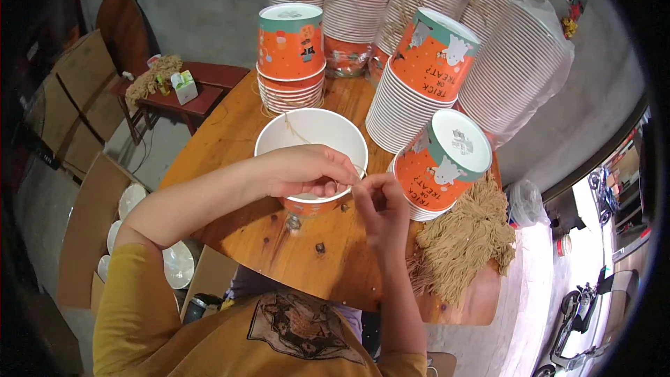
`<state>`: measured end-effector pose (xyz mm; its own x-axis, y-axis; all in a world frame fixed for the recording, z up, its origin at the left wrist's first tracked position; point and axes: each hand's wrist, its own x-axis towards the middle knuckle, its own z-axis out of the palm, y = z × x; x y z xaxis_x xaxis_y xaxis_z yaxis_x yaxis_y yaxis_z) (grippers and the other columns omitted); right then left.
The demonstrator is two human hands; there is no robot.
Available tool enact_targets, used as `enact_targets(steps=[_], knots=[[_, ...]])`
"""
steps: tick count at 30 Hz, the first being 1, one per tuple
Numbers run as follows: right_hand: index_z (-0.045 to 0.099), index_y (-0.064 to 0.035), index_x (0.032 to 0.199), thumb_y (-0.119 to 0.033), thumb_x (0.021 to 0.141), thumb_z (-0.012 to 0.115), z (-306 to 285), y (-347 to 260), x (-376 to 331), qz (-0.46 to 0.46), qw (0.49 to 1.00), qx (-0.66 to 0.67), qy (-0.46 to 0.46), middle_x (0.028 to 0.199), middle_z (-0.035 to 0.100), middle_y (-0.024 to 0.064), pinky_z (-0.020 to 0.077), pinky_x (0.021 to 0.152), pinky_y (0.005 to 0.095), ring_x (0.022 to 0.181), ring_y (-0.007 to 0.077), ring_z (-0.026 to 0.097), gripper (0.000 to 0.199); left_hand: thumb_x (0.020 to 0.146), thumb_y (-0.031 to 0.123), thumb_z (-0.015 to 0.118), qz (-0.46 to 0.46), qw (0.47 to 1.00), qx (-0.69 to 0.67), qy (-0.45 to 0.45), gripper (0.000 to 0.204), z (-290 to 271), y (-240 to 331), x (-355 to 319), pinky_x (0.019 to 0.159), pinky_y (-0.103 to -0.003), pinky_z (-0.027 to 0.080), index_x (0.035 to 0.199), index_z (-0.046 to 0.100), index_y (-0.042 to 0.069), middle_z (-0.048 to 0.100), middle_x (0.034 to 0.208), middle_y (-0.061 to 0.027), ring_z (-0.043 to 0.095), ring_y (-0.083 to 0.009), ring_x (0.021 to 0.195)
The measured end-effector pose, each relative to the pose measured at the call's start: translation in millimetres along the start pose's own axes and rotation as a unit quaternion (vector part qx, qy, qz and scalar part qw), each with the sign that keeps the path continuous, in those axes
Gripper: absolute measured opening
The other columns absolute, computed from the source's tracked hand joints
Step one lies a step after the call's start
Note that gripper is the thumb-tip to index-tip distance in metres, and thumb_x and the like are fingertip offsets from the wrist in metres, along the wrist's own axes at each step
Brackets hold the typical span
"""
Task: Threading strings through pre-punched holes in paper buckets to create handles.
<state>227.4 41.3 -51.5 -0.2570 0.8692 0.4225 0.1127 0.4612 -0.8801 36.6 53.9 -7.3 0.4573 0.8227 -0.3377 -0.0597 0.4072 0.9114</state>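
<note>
A round paper bucket (314, 204), white inside and orange outside, stands open end up at the middle of the table. My left hand (310, 169) reaches across its mouth and pinches a thin tan string (296, 130) near the right rim. Part of this string crosses the far inside wall of the bucket. Just right of the rim is my right hand (384, 202), thumb and forefinger closed in a pinch at the same spot, fingertips almost touching the left ones. The string's end between the fingers is mostly hidden.
Upside-down orange bucket stacks stand at the far left (292, 49) and right (447, 160) on the wooden table (258, 237). Tall bagged white stacks (516, 63) rise behind. A tan string bundle (467, 237) lies at right. A carton (91, 223) with more buckets sits left, below the table.
</note>
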Motion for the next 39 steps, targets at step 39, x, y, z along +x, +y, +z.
enact_targets(steps=[39], knots=[[0.057,-0.0023,0.1,-0.003,0.088,0.063,8,11,-12,0.02,0.999,0.041,0.001,0.084,0.052,0.0028,0.0431,0.065,0.0216,0.068,0.0084,0.049,0.013,0.08,0.003,0.062,0.412,0.636,0.65,0.056,0.033,26,3,-30,0.077,-0.037,0.05,0.111,0.052,0.005,0.052,0.097,-0.0097,0.057,-0.0283,0.093]])
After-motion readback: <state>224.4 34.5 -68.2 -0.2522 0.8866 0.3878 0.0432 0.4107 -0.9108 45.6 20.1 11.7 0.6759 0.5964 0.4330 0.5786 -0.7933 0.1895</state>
